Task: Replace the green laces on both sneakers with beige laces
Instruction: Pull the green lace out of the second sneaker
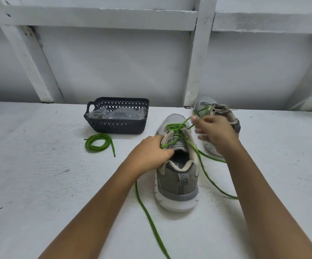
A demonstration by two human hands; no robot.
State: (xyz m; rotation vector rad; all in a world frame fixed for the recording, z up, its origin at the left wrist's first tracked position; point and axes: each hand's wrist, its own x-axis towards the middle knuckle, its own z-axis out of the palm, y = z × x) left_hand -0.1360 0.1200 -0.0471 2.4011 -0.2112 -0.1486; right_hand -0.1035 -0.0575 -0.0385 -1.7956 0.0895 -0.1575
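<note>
"Tangles look the likeliest trouble: the right hand pinches a loop of green lace lifted above the near sneaker on the tabletop, its crossings bunched."

"Agreed. The left hand grips just the eyelet flap, so a hard tug may tip the shoe or jam a lace end."

Heel toward us, the near sneaker stands on the white table. The left hand grips its eyelet edge. The right hand, blurred, seems to pinch the green lace and lift a loop above the toe. Loose ends trail on both sides. The far sneaker sits behind that hand. At left, a coiled green lace lies just beside a dark basket holding clear plastic packets.
</note>
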